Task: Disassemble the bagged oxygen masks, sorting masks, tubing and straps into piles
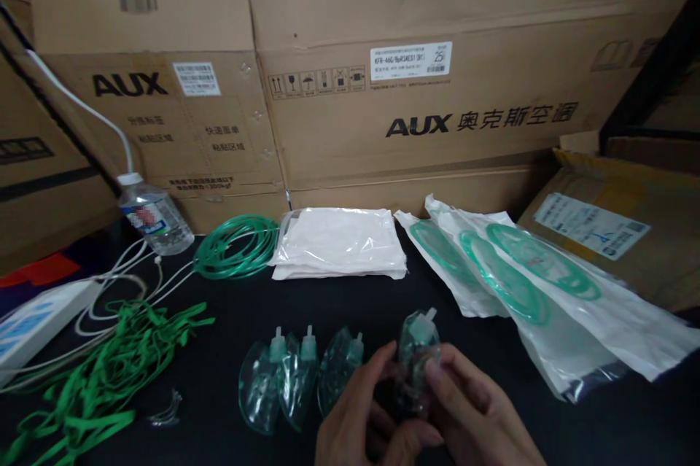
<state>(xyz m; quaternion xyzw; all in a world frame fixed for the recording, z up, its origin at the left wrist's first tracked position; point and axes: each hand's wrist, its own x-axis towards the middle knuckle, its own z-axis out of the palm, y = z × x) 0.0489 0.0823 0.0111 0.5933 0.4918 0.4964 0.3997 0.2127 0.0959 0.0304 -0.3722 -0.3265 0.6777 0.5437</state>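
Low in the head view, a clear green-tinted oxygen mask [418,342] is held upright between my two hands, its pale connector pointing up. My left hand [358,411] grips the mask's left side, thumb and fingers curled round it. From the right, my right hand [475,404] pinches its lower wall. My fingers partly hide the mask's lower part. Just left of my hands stand more oxygen masks: one [261,389] at the far left, another [298,382] against it, and a third [336,371] partly behind my left hand.
A tangle of green elastic straps [109,371] lies at left, beside small thin metal strips [167,411]. Behind are coiled green tubing [236,247], a white packet stack [339,241] and a bottle [156,218]. Bagged tubing [508,269] lies right. Large cartons [328,138] wall the back.
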